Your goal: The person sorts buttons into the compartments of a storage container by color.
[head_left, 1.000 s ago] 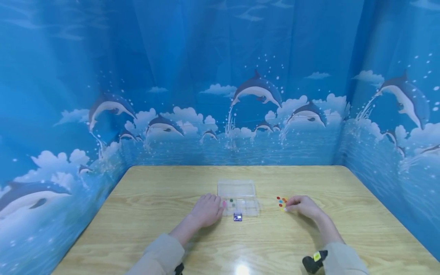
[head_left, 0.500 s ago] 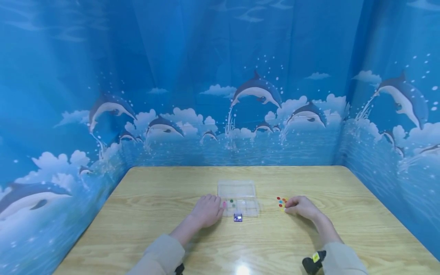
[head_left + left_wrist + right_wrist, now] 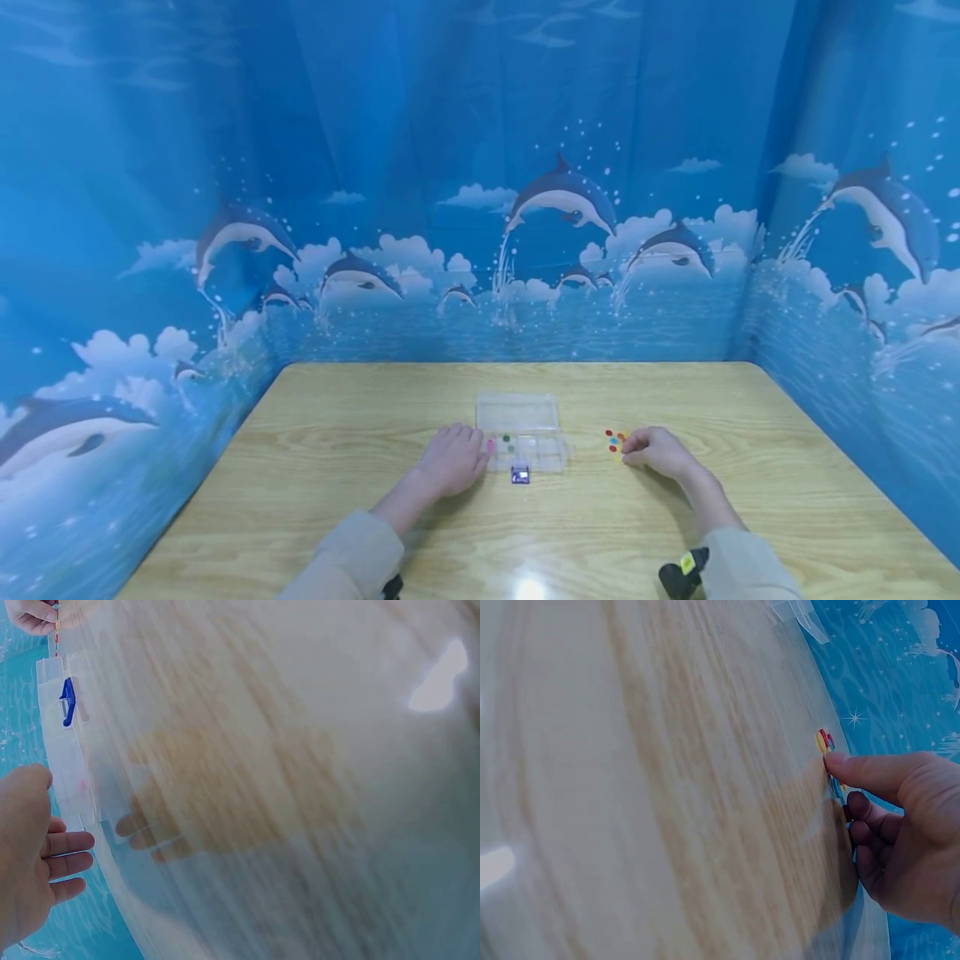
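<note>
A clear plastic box (image 3: 551, 454) lies with its lid folded back, holding a pink piece (image 3: 491, 447) and green pieces (image 3: 506, 438) in its compartments. My left hand (image 3: 452, 460) rests against the box's left end, fingers extended and thumb near the pink piece. To the right of the box, my right hand (image 3: 660, 452) is over a small group of colored discs (image 3: 612, 448) in red, blue, orange and yellow. In the right wrist view, the thumb reaches a yellow disc (image 3: 820, 742) while the other fingers bend below it, with a gap between.
A purple-blue latch (image 3: 520, 475) sticks out at the front of the box. The wooden table (image 3: 360, 400) ends at a blue curtain (image 3: 420, 325) printed with dolphins, which encloses the back and sides. A bright light reflection (image 3: 529, 588) shows near the front.
The right hand's thumb and fingertips shift slightly at the discs. The left hand stays at the box, and the box stays put.
</note>
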Demonstrator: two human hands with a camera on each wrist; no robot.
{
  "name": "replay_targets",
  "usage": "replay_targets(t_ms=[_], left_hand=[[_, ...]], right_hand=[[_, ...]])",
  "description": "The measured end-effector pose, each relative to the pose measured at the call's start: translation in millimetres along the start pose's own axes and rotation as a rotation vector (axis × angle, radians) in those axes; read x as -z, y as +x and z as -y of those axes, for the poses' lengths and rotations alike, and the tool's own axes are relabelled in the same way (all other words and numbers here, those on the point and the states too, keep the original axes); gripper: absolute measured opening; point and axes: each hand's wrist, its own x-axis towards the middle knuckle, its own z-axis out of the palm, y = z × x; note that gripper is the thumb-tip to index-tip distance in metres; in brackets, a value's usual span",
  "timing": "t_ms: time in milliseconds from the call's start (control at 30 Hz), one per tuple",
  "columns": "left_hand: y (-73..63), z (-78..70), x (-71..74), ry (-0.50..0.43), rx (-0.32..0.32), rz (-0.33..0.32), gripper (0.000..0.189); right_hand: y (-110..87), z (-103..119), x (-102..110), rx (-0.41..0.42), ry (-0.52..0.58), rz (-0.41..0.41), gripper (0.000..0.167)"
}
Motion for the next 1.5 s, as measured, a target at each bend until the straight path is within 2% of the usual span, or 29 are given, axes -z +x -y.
replay_targets(t_ms=[133, 367, 600, 933, 1267, 1500], left_hand=[[0.3, 0.3, -1.3, 0.004, -0.004, -0.009, 0.035], [0.8, 0.8, -1.1, -0.002, 0.003, 0.004, 0.036], [0.1, 0.3, -0.4, -0.01, 0.014, 0.022, 0.037], [0.0, -0.1, 0.8, -0.016, 0.012, 0.01, 0.033], [0.6, 0.2, -1.2, 0.004, 0.01, 0.006, 0.037], [1.2, -0.3, -1.8, 0.008, 0.013, 0.015, 0.039]], right_hand=[[-0.9, 1, 0, -0.038, 0.003, -0.008, 0.008], [-2.0, 1, 2, -0.019, 0.011, -0.007, 0.01], [-0.7, -1, 3, -0.07, 0.012, 0.004, 0.011], [4.2, -3, 6, -0.051, 0.102, -0.035, 0.01], [9.0, 7, 5, -0.1, 0.272, -0.047, 0.018], [12.2, 13, 4, -0.084, 0.309, -0.07, 0.023]])
